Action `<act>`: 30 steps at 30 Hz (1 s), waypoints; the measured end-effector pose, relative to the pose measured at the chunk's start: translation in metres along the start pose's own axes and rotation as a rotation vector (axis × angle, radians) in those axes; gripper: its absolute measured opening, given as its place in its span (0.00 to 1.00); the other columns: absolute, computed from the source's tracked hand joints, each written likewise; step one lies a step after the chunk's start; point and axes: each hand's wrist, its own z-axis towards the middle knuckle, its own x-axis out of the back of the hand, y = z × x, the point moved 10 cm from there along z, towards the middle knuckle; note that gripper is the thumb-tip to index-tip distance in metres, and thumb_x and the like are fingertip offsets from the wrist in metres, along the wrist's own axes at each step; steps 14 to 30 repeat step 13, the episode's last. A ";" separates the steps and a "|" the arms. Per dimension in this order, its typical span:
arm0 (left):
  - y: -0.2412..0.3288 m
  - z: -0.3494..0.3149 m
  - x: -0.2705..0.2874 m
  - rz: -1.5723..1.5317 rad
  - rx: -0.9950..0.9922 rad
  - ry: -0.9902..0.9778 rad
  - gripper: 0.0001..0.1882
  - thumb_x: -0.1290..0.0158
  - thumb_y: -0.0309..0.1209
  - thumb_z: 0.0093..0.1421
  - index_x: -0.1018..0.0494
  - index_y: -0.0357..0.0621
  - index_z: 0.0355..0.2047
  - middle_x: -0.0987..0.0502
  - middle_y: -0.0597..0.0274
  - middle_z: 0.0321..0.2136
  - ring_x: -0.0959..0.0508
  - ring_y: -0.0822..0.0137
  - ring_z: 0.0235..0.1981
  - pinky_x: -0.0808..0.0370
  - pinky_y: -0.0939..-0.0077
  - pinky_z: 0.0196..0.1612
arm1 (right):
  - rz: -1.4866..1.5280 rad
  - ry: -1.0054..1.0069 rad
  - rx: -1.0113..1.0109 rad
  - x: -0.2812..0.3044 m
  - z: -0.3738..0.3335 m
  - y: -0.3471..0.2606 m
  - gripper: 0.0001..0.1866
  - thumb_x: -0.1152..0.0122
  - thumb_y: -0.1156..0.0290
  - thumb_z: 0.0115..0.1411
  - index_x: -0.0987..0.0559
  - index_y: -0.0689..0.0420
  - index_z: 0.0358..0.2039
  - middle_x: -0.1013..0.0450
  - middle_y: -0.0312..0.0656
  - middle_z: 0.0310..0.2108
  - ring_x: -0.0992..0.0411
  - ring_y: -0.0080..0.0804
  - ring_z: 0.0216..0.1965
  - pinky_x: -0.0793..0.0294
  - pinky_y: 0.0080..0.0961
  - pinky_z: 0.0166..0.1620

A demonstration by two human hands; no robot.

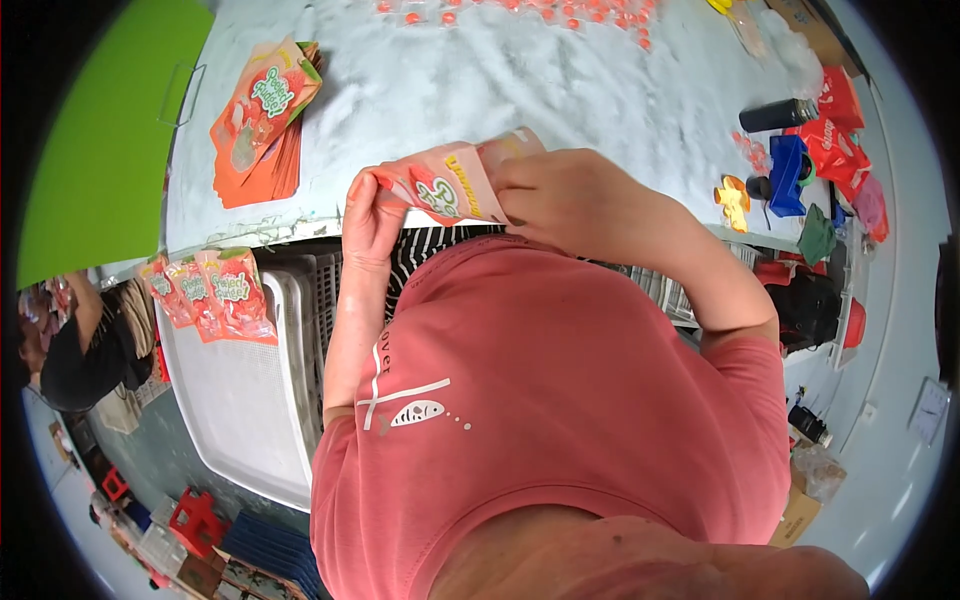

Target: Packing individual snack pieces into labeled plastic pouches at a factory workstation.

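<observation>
A pink-and-red printed candy pouch (440, 188) lies slantwise in front of my chest, above the table's near edge. My left hand (372, 215) pinches its left end between thumb and fingers. My right hand (565, 195) is closed at the pouch's right end, its curled fingertips partly hidden there; whether it also holds something small cannot be made out. To the left, a stack of flat pouches (262, 120) of the same kind rests on the table. Several plump pouches (235, 292) lie on a white tray (230, 400) below the table edge.
Small wrapped red candies (572, 20) spread along the table's far side. At right are a dark bottle (778, 115), a blue tape dispenser (788, 175), a yellow item (734, 202) and red bags (832, 150). Another person (85, 345) is at far left. Crates stand under the table.
</observation>
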 end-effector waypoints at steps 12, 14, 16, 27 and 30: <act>0.003 0.006 0.005 -0.186 -0.006 -0.039 0.16 0.49 0.38 0.67 0.27 0.38 0.48 0.27 0.48 0.54 0.29 0.52 0.57 0.37 0.50 0.64 | 0.208 0.356 -0.201 0.026 -0.023 0.030 0.19 0.26 0.74 0.46 0.19 0.50 0.41 0.33 0.43 0.58 0.30 0.41 0.54 0.25 0.32 0.50; 0.006 0.008 -0.013 -0.169 -0.019 -0.302 0.18 0.49 0.38 0.67 0.28 0.38 0.51 0.28 0.47 0.55 0.30 0.50 0.59 0.38 0.50 0.65 | 0.369 0.282 -0.305 0.000 -0.022 0.043 0.18 0.27 0.75 0.47 0.19 0.50 0.40 0.36 0.43 0.61 0.34 0.43 0.59 0.28 0.35 0.56; 0.006 0.008 -0.013 -0.169 -0.019 -0.302 0.18 0.49 0.38 0.67 0.28 0.38 0.51 0.28 0.47 0.55 0.30 0.50 0.59 0.38 0.50 0.65 | 0.369 0.282 -0.305 0.000 -0.022 0.043 0.18 0.27 0.75 0.47 0.19 0.50 0.40 0.36 0.43 0.61 0.34 0.43 0.59 0.28 0.35 0.56; 0.006 0.008 -0.013 -0.169 -0.019 -0.302 0.18 0.49 0.38 0.67 0.28 0.38 0.51 0.28 0.47 0.55 0.30 0.50 0.59 0.38 0.50 0.65 | 0.369 0.282 -0.305 0.000 -0.022 0.043 0.18 0.27 0.75 0.47 0.19 0.50 0.40 0.36 0.43 0.61 0.34 0.43 0.59 0.28 0.35 0.56; 0.006 0.008 -0.013 -0.169 -0.019 -0.302 0.18 0.49 0.38 0.67 0.28 0.38 0.51 0.28 0.47 0.55 0.30 0.50 0.59 0.38 0.50 0.65 | 0.369 0.282 -0.305 0.000 -0.022 0.043 0.18 0.27 0.75 0.47 0.19 0.50 0.40 0.36 0.43 0.61 0.34 0.43 0.59 0.28 0.35 0.56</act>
